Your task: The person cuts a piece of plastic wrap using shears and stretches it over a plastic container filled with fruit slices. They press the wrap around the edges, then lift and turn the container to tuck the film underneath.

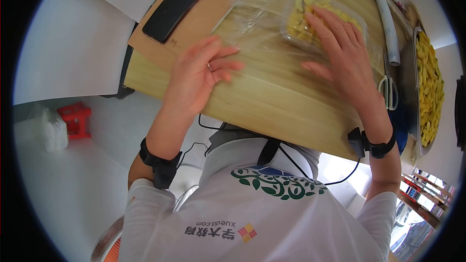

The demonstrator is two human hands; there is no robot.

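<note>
A clear plastic box [286,36] of yellow slices [302,7] stands at the far side of the wooden table, with thin clear plastic film [255,19] spread over and left of it. My right hand [344,53] lies over the box, fingers stretched on the film-covered top and thumb apart; it grips nothing that I can see. To the left, my left hand [199,65] hovers above the table near the film's edge. Its fingers are loosely bent and apart, slightly blurred, and a ring shows on one of them. Nothing is visible in it.
A black phone [177,9] rests on brown cardboard [213,5] at the left. Scissors [388,87] and a roll of film [387,29] lie at the right, beside a large metal basin [412,82] heaped with yellow slices. A red stool [76,119] stands on the floor.
</note>
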